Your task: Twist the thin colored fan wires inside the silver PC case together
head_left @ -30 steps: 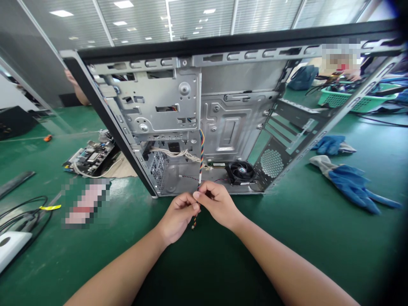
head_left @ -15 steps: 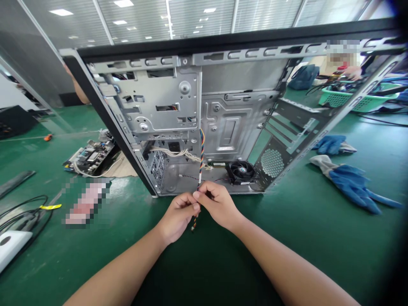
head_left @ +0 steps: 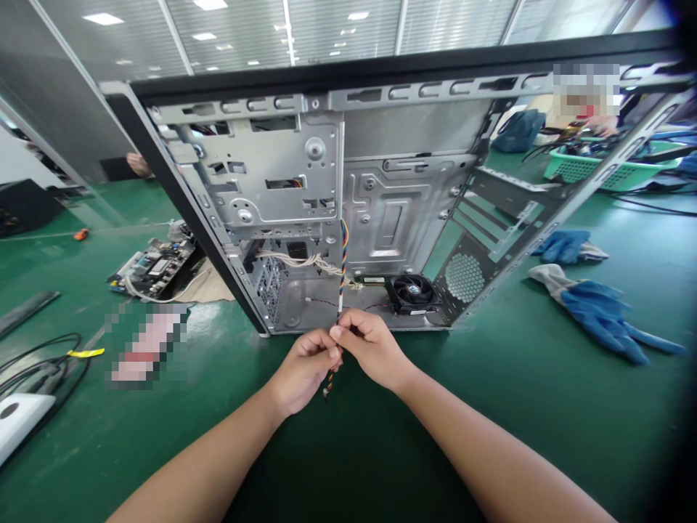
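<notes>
Left hand (head_left: 302, 374): thumb and forefinger pinched on the coloured wires (head_left: 343, 265), just in front of the case's lower edge.
Right hand (head_left: 375, 347): thumb and fingers also pinching the coloured wires, touching the left hand's fingertips or very close to them; the exact contact is hidden.
Coloured wires: a twisted strand coming out from under the metal panel inside the case, running down into the fingers, with a loose tail hanging below the left hand, outside the case.
Case (head_left: 417, 131): a computer shell with its open side toward the person, on the green table (head_left: 490, 414).
White wires (head_left: 316, 260): bunched inside the case, at its lower left, reaching toward the coloured wires.
Fan (head_left: 412, 290): black, on the case floor, right of the coloured wires.
Gloves (head_left: 599, 312): blue and grey, lying right of the case.
Basket (head_left: 604, 173): green, full of cables, beyond the case's right end; another person's hand (head_left: 602, 125) is over it.
Circuit board (head_left: 155, 267): left of the case, close to a piece of cardboard (head_left: 207, 287).
Black cables (head_left: 41, 367): coiled well left of the case, with a yellow tag (head_left: 87, 354).
Second co-worker's hand (head_left: 139, 165): partly showing behind the case's left edge.
</notes>
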`<state>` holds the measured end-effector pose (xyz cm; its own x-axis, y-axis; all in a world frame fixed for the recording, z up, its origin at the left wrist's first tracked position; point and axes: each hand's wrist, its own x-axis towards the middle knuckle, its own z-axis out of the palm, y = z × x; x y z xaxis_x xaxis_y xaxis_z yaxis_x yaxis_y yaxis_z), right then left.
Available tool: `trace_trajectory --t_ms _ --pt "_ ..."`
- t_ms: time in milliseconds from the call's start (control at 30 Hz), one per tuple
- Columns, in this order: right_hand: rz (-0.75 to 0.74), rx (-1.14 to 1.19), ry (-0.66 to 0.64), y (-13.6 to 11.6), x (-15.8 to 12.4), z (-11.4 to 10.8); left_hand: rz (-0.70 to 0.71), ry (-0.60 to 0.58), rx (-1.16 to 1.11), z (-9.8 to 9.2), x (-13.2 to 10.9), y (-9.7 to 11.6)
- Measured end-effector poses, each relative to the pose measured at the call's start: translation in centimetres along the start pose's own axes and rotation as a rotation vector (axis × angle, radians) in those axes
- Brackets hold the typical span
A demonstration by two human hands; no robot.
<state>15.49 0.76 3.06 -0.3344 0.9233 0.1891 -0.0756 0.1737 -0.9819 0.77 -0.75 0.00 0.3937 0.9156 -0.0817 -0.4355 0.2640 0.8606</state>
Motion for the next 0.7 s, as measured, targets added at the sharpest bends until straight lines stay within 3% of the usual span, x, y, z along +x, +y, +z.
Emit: trace_trajectory --t_ms 433,700 --pt "-0.034 -0.151 0.164 0.33 0.08 0.07 0.043 0.054 0.057 0.0 0.01 -0.14" --pt "-0.049 -0.162 0.124 0.32 0.07 0.0 0.031 0.048 0.045 0.05 0.03 -0.05"
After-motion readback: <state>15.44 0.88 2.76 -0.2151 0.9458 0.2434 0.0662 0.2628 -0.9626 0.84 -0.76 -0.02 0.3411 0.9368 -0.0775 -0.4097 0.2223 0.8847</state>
